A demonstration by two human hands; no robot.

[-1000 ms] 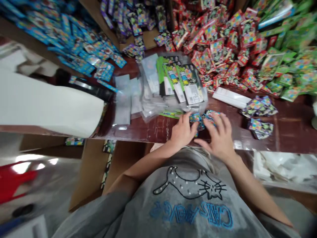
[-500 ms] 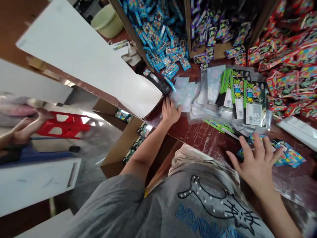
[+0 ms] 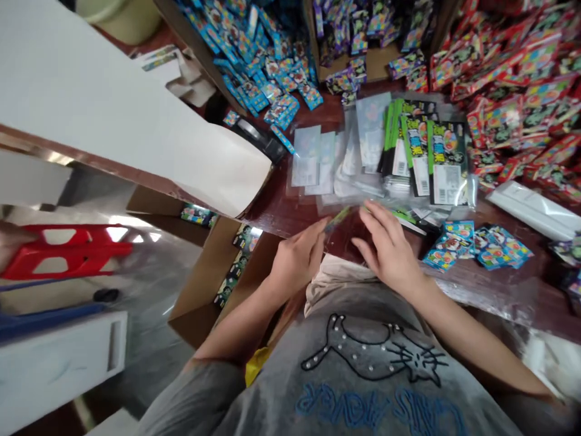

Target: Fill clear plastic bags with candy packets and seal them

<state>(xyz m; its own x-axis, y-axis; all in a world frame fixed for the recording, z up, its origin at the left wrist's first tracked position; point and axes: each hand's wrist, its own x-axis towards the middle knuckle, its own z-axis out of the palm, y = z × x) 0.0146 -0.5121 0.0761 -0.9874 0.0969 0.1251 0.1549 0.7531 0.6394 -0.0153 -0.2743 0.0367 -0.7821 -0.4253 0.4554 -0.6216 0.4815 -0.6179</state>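
My left hand [image 3: 297, 255] is closed at the near edge of the table. Its fingers grip a thin green-edged packet [image 3: 338, 218], seen almost edge-on, so its printed face is hidden. My right hand [image 3: 391, 249] is just to the right, fingers apart and slightly bent, close to the packet's far end but not visibly gripping it. Beyond both hands lie clear plastic bags [image 3: 313, 158] and overlapping black-and-green printed packs [image 3: 447, 162]. Small blue sachets [image 3: 454, 242] lie in two small groups to the right of my right hand.
Blue sachets [image 3: 272, 79], purple sachets [image 3: 358, 30] and red sachets [image 3: 512, 109] are heaped along the back behind cardboard dividers. A tape roll [image 3: 254, 134] sits beside a white board [image 3: 136, 121]. An open carton [image 3: 195, 303] stands below at left, near a red plastic stool [image 3: 68, 248].
My left hand has come toward my body from the bags and now holds the thin packet. My right hand has moved left from above the blue sachets. The view has shifted.
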